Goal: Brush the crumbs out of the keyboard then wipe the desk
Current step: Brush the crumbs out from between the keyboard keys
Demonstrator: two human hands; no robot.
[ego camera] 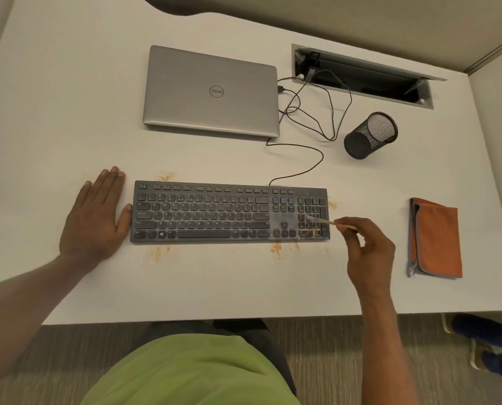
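A dark keyboard point(208, 213) lies across the middle of the white desk point(68, 112). My left hand point(96, 214) rests flat on the desk with its thumb against the keyboard's left edge. My right hand point(369, 249) pinches a thin brush point(321, 222) whose blurred bristles sweep over the number pad. Orange crumbs point(276, 247) lie in small patches on the desk in front of the keyboard, behind its left end and by its right edge; some sit on the lower right keys. A folded orange cloth point(436, 238) lies on the desk to the right.
A shut silver laptop point(211, 90) sits behind the keyboard, with black cables point(311, 118) looping to an open cable hatch point(363, 76). A black mesh pen cup point(371, 135) lies on its side at the right. The desk's front edge runs just above my lap.
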